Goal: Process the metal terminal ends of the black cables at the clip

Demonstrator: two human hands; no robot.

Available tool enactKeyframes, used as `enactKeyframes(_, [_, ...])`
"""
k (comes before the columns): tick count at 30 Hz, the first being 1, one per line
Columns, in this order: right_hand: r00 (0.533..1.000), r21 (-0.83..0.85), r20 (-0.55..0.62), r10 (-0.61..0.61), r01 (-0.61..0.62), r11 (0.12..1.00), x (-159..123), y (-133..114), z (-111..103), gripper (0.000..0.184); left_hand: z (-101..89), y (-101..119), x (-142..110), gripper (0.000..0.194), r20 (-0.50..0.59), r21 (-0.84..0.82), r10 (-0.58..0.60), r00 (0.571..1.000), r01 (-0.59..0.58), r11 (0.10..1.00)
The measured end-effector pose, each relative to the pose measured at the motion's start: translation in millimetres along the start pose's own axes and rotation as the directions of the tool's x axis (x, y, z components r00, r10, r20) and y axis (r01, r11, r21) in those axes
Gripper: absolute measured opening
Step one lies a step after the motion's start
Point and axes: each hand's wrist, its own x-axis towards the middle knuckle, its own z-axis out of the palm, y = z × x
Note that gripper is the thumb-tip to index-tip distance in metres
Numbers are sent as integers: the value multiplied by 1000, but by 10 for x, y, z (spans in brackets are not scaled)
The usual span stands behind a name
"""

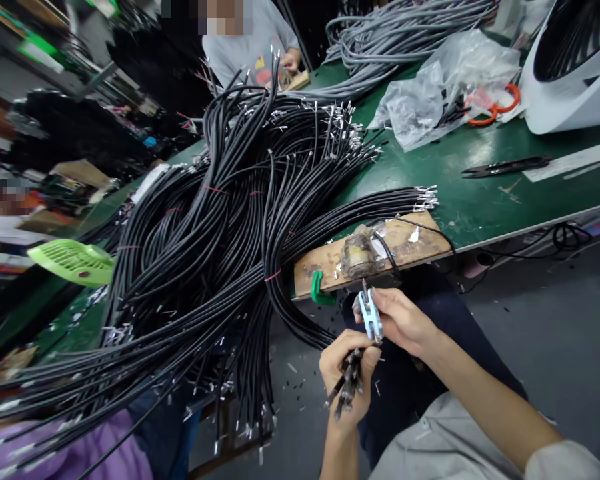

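Note:
My left hand [337,357] is closed around a bundle of black cables [350,383], whose cut ends stick out below the fist. My right hand [403,320] pinches a small light-blue pincer-like tool [370,317] between thumb and fingers. The tool's lower end is at the cable ends by my left thumb; whether it grips one of them I cannot tell. Just beyond the tool, a wooden board [310,270] sticks out over the table edge. On the board sits a dirty, yellowish lump [359,253], and a green clamp [321,290] is fixed at its near edge.
A large heap of black cables [240,220] with stripped ends covers the left of the green table [420,167]. Thread snips [505,167], orange-handled scissors [495,110], a plastic bag [430,100] and a white fan [570,80] lie right. A co-worker [255,40] sits opposite.

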Motion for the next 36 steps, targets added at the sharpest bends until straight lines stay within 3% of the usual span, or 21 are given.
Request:
enactKeyframes(4, [998,48,43,47,-50,998,-26,36,-23,42,-17,-5,-17,7,12,-2,-20,1000,20,1000])
enactKeyframes(8, [998,54,-6,58,-58,997,-77,122,-199,47,-31,-28,-53,9,15,-33,-32,999,32,999])
enactKeyframes(10, [998,-11,-46,32,-33,999,-132,159,-323,45,-45,-46,-83,11,20,-37,-16,1000,17,999])
enactKeyframes(13, [997,-259,-77,-19,-2,966,-267,166,-458,37,-90,-52,-124,15,36,-57,20,999,-18,998])
enactKeyframes(17, [986,-516,-98,-138,69,854,-497,79,-447,25,-168,13,-103,21,85,-77,110,990,-104,992])
enactKeyframes(19, [965,-627,32,-259,221,747,-594,15,-368,17,-191,51,-56,22,177,-14,115,978,-114,993])
enactKeyframes(22, [880,-729,349,-323,471,496,-665,-43,-225,21,-193,60,12,15,353,83,56,934,-91,992])
enactKeyframes(24, [833,-744,413,-368,542,391,-661,-35,-161,13,-189,36,28,12,407,123,28,913,-85,989])
enactKeyframes(26, [809,-753,375,-453,551,359,-633,-1,-139,2,-194,15,10,9,373,148,33,927,-95,984])
enactKeyframes(28, [803,-761,319,-503,534,370,-602,41,-150,3,-204,15,-34,6,285,156,58,957,-107,982])
enactKeyframes(32, [817,-802,200,-541,454,388,-571,154,-156,16,-168,65,-132,9,159,202,81,984,-113,973])
enactKeyframes(34, [782,-824,131,-609,427,372,-566,245,-120,20,-115,84,-159,2,118,261,61,991,-90,961])
enactKeyframes(36, [736,-804,46,-675,429,413,-559,350,-68,21,-62,86,-170,8,66,303,48,997,-66,951])
